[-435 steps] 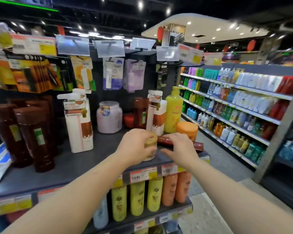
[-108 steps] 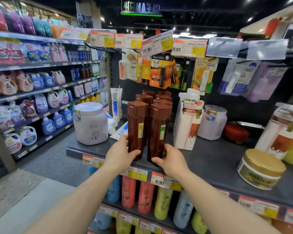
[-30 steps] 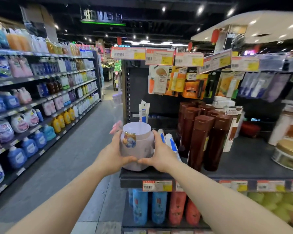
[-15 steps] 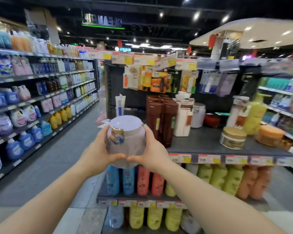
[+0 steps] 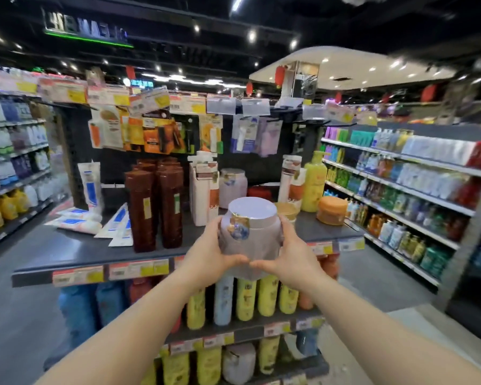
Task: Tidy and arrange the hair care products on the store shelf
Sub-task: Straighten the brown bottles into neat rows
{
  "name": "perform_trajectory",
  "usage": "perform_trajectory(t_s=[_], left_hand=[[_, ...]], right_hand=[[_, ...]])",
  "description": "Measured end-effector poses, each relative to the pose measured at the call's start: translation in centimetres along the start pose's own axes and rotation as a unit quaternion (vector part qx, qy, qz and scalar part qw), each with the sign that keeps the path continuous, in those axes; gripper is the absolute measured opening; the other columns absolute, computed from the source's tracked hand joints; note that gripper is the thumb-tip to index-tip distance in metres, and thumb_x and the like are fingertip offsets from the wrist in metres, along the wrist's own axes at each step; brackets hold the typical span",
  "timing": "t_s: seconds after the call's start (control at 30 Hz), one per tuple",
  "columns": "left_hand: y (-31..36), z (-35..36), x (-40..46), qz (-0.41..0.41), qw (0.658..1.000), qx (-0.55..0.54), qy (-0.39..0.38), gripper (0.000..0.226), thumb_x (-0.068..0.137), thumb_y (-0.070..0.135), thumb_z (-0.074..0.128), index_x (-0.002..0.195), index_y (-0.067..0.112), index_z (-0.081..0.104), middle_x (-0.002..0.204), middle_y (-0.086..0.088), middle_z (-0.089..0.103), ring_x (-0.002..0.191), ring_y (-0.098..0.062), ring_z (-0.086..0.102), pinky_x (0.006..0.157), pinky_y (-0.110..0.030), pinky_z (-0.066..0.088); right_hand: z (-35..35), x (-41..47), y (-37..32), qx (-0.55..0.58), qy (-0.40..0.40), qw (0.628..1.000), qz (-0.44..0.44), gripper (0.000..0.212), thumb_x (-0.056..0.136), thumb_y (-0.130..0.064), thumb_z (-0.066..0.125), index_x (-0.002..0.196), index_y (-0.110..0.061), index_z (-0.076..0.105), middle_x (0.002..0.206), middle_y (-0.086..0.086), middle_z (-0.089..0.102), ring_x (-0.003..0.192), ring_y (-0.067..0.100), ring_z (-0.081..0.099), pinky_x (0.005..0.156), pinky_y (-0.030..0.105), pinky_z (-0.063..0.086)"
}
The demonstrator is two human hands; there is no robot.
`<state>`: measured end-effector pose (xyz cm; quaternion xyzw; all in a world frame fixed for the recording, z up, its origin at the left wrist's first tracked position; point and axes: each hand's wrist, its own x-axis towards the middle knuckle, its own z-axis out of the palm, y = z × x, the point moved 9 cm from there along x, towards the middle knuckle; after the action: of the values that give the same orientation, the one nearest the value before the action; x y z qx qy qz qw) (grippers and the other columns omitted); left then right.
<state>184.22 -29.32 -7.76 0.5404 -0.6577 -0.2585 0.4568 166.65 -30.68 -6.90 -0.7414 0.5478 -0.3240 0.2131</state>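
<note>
I hold a large pale lilac jar [image 5: 249,232] with a round lid and a blue-gold sticker in both hands, in the air just in front of the dark shelf [image 5: 75,251]. My left hand [image 5: 208,252] grips its left side and my right hand [image 5: 292,254] its right side, thumbs meeting under it. A matching lilac jar [image 5: 233,187] stands at the back of the shelf. Tall brown bottles [image 5: 156,201] stand in a group left of centre. White pump bottles [image 5: 203,190] stand behind the held jar.
White and blue tubes [image 5: 95,220] lie flat on the shelf's left part. A yellow pump bottle [image 5: 314,182] and an orange jar [image 5: 332,209] stand at the right end. Lower shelves hold yellow and blue bottles [image 5: 245,298]. Aisles with stocked shelving run along both sides.
I lifted the lilac jar off the shelf's left end and carried it rightward across the front of the shelf. My view has swung to face the shelf squarely.
</note>
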Motion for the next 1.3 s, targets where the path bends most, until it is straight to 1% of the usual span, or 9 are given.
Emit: perform_trajectory(t_s=[0.1, 0.27, 0.4, 0.53, 0.63, 0.83, 1.0, 1.13, 1.3], left_hand=[[-1.1, 1.2, 3.9, 0.005, 1.0, 0.003, -0.003, 0.085, 0.069, 0.024, 0.084, 0.129, 0.046, 0.029, 0.114, 0.029, 0.05, 0.117, -0.001, 0.048, 0.101, -0.027, 0.041], [-4.2, 0.5, 11.7, -0.025, 0.999, 0.022, 0.018, 0.092, 0.069, 0.023, 0.084, 0.142, 0.031, 0.028, 0.133, 0.011, 0.049, 0.12, -0.006, 0.046, 0.102, -0.027, 0.039], [-6.8, 0.5, 16.0, -0.04, 0.998, 0.034, 0.025, 0.096, 0.069, 0.023, 0.084, 0.145, 0.028, 0.025, 0.136, 0.013, 0.045, 0.125, -0.008, 0.042, 0.104, -0.03, 0.038], [-9.3, 1.5, 17.7, -0.066, 0.996, 0.039, 0.043, 0.093, 0.068, 0.022, 0.085, 0.143, 0.029, 0.03, 0.132, 0.015, 0.047, 0.126, -0.008, 0.044, 0.107, -0.032, 0.039], [-9.7, 2.2, 18.7, -0.079, 0.995, 0.044, 0.047, 0.096, 0.068, 0.021, 0.085, 0.144, 0.028, 0.028, 0.131, 0.016, 0.046, 0.126, -0.007, 0.044, 0.107, -0.031, 0.039], [-9.4, 2.5, 18.9, -0.095, 0.984, 0.076, 0.128, 0.106, 0.069, 0.024, 0.085, 0.151, 0.024, 0.018, 0.149, 0.011, 0.034, 0.136, -0.007, 0.035, 0.114, -0.036, 0.033], [-8.4, 3.9, 18.2, -0.107, 0.966, 0.137, 0.19, 0.113, 0.068, 0.028, 0.086, 0.152, 0.032, 0.009, 0.152, 0.011, 0.029, 0.14, -0.009, 0.028, 0.114, -0.033, 0.03], [-8.0, 4.7, 18.4, -0.132, 0.946, 0.192, 0.226, 0.122, 0.065, 0.029, 0.087, 0.152, 0.033, 0.001, 0.15, -0.001, 0.028, 0.138, -0.018, 0.029, 0.113, -0.034, 0.031], [-7.9, 4.8, 19.3, -0.13, 0.931, 0.221, 0.261, 0.11, 0.073, 0.023, 0.081, 0.15, 0.04, 0.005, 0.133, 0.0, 0.03, 0.126, -0.016, 0.038, 0.109, -0.034, 0.036]], right_hand=[[0.1, 4.2, 1.7, -0.03, 0.008, 1.0, 0.004, 0.122, 0.057, -0.057, 0.083, 0.149, -0.039, 0.003, 0.147, -0.003, 0.044, 0.13, 0.023, 0.047, 0.103, 0.044, 0.045], [1.8, 13.0, 3.0, -0.029, -0.002, 1.0, 0.001, 0.116, 0.06, -0.058, 0.081, 0.148, -0.036, 0.008, 0.148, -0.004, 0.041, 0.131, 0.024, 0.046, 0.103, 0.047, 0.044], [3.7, 18.6, 4.0, -0.088, -0.032, 0.996, -0.013, 0.108, 0.06, -0.068, 0.074, 0.142, -0.035, 0.012, 0.137, -0.003, 0.051, 0.125, 0.026, 0.049, 0.104, 0.049, 0.041], [4.1, 21.4, 4.4, -0.192, -0.087, 0.976, -0.046, 0.096, 0.063, -0.076, 0.065, 0.136, -0.025, 0.029, 0.126, -0.001, 0.058, 0.12, 0.024, 0.051, 0.107, 0.046, 0.026], [2.7, 23.7, 4.4, -0.223, -0.083, 0.968, -0.083, 0.087, 0.062, -0.077, 0.065, 0.127, -0.024, 0.043, 0.124, 0.0, 0.056, 0.121, 0.023, 0.047, 0.105, 0.046, 0.029], [1.8, 26.7, 3.7, -0.187, -0.134, 0.958, -0.172, 0.109, 0.072, -0.06, 0.072, 0.15, -0.037, -0.001, 0.144, 0.001, 0.048, 0.126, 0.027, 0.05, 0.11, 0.046, 0.034], [2.5, 27.9, 3.4, -0.24, -0.148, 0.925, -0.256, 0.098, 0.075, -0.057, 0.071, 0.149, -0.043, 0.007, 0.136, 0.006, 0.053, 0.12, 0.027, 0.051, 0.104, 0.042, 0.037], [2.8, 28.8, 3.6, -0.219, -0.152, 0.924, -0.274, 0.094, 0.076, -0.052, 0.072, 0.148, -0.043, 0.011, 0.138, 0.004, 0.051, 0.121, 0.026, 0.052, 0.1, 0.04, 0.04], [3.8, 30.7, 3.9, -0.174, -0.128, 0.942, -0.258, 0.092, 0.077, -0.051, 0.072, 0.148, -0.041, 0.014, 0.134, 0.005, 0.051, 0.118, 0.024, 0.053, 0.097, 0.039, 0.047]])
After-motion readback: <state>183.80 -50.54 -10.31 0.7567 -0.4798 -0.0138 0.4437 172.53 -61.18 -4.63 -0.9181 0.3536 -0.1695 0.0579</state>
